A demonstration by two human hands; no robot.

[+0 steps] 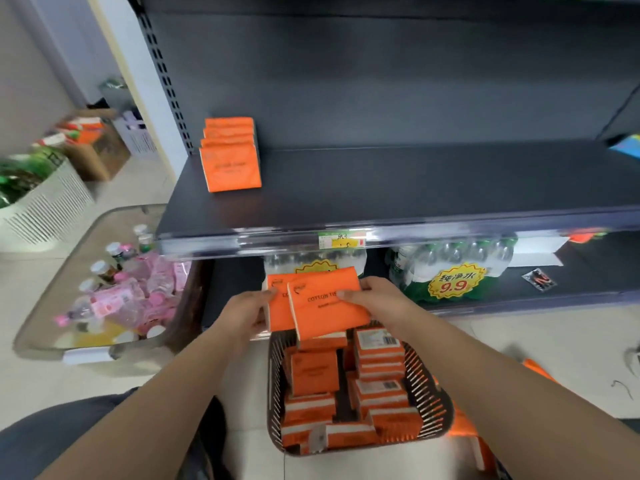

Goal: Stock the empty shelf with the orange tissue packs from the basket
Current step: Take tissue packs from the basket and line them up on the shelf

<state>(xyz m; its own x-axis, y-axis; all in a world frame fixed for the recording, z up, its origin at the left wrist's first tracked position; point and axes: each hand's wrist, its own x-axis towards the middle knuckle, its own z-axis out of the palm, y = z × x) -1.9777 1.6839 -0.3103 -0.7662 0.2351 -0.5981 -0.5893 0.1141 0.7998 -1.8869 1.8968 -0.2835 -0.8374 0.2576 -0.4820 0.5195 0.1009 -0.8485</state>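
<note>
two orange tissue packs held above the basket

one pack [277, 303] is clasped by the left hand [244, 313], another [325, 306] by the right hand [377, 299]; more are piled in the basket [429, 393] below, and a row [230, 154] is stood at the shelf's [415, 188] left end.

"COTTON TIS…" on held tissue pack [329, 308], "9.9" on water-pack sticker [453, 281]

Both arms outstretched — left hand [247, 311], right hand [375, 294] — each grip closed.
</note>
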